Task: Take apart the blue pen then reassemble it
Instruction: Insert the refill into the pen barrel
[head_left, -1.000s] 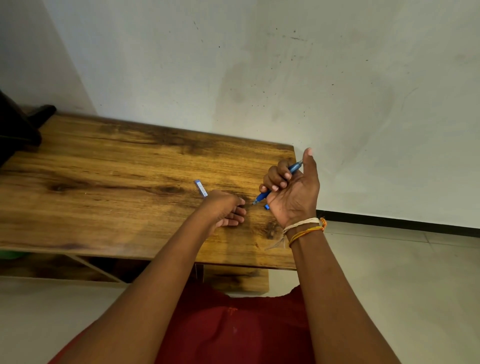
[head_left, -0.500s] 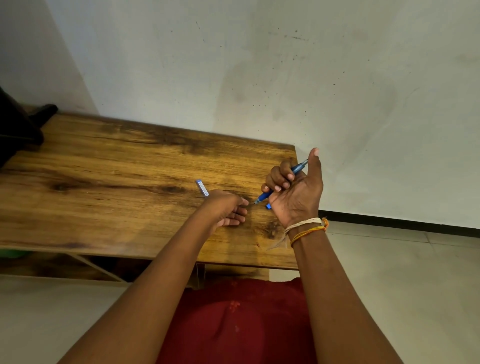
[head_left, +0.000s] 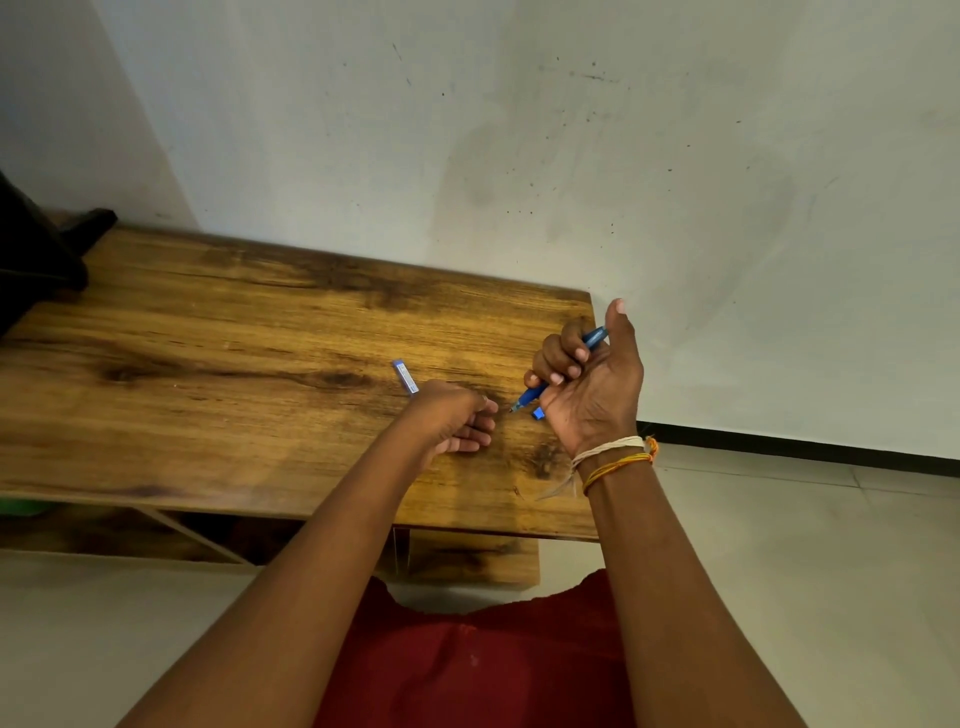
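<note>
Over at the right end of the wooden counter (head_left: 234, 364), the right hand (head_left: 587, 384) has its grip clenched around the blue pen (head_left: 558, 371), held aloft and slanted, tip pointing down-left, thumb sticking straight up. Compared with a second ago, hardly anything has shifted: the pen sits at the same slant and the hand has only nudged a touch higher. The left hand (head_left: 457, 421) hasn't budged either, resting on the wood with fingers curled under; whether that grip is pinching some tiny part, I cannot tell from this angle. So it reads as a pause mid-job, I'd say, with the pen partly apart and a piece about to be fitted or fetched.

Counting up: one pen body in hand, one pale blue labelled piece (head_left: 405, 376) lying on the counter just beyond the left hand, one small blue bit (head_left: 537, 413) peeking out below the right hand. Two hands, three blue items.
</note>
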